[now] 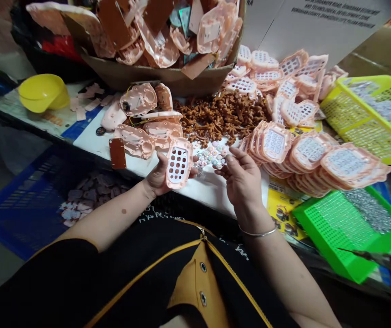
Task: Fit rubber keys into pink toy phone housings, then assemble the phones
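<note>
My left hand (157,175) is closed around the edge of a pale pink plastic casing (179,165), upright, with a white inner panel full of rows of holes. To its right, my right hand (243,180) hovers by a small heap of pastel round buttons (213,154) on the white table sheet. Its fingers are bent with the tips close together; whatever they pinch is too small to make out. A bracelet circles that wrist. Behind the buttons lies a pile of brown plastic pieces (219,114).
Stacked pink casings (273,143) stand on the right, near a yellow basket (362,123) and a green basket (328,228) of small metal parts. A screwdriver-like tool (383,259) juts in. Wired pink shells (135,141) lie left, below a full cardboard box (154,79). A blue crate (21,205) sits lower left.
</note>
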{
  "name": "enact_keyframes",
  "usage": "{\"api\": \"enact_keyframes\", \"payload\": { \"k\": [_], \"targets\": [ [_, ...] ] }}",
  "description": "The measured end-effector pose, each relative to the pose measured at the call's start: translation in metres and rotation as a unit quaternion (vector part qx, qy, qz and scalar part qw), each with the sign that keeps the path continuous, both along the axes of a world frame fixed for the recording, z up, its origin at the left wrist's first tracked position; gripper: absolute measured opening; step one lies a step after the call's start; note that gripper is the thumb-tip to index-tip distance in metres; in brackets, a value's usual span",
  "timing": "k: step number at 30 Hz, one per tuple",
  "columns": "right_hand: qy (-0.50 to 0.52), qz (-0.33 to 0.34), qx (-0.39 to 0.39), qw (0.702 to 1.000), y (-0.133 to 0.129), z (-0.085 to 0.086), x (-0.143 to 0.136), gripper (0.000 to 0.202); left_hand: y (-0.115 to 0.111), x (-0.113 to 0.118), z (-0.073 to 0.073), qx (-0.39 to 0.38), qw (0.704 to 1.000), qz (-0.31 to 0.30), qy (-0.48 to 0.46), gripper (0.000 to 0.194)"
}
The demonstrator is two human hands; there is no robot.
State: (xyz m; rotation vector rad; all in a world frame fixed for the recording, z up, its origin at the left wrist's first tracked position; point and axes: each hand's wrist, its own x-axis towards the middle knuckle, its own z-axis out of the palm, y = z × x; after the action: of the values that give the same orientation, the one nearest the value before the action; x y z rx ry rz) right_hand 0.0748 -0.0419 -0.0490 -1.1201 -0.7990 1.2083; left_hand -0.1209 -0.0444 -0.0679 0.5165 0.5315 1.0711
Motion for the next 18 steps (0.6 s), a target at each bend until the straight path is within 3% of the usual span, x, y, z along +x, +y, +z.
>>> {"api": "enact_keyframes", "payload": {
  "k": [8, 10, 12, 14, 16, 18],
  "targets": [
    [-0.012, 0.020, 0.021, 1.000, -0.012, -0.005, 0.002, 0.037, 0.000, 0.002, -0.003, 0.043, 0.999, -0.013, 0.014, 0.093],
    [-0.061, -0.004, 0.048, 0.997, -0.016, -0.006, 0.000, 0.032, -0.001, 0.003, -0.003, 0.046, 0.999, -0.012, 0.025, 0.094],
    [-0.175, -0.049, 0.123, 0.976, -0.020, -0.006, -0.002, 0.024, -0.001, 0.005, -0.004, 0.050, 0.998, -0.015, 0.037, 0.092],
    [-0.342, -0.065, 0.250, 0.904, -0.024, -0.003, -0.005, 0.018, -0.001, 0.007, -0.004, 0.058, 0.997, -0.023, 0.043, 0.089],
    [-0.498, -0.025, 0.370, 0.784, -0.026, 0.002, -0.010, 0.025, 0.000, 0.009, -0.003, 0.064, 0.997, -0.028, 0.043, 0.088],
    [-0.600, 0.024, 0.439, 0.668, -0.028, 0.008, -0.016, 0.033, 0.000, 0.010, -0.002, 0.062, 0.997, -0.025, 0.036, 0.091]
  ]
}}
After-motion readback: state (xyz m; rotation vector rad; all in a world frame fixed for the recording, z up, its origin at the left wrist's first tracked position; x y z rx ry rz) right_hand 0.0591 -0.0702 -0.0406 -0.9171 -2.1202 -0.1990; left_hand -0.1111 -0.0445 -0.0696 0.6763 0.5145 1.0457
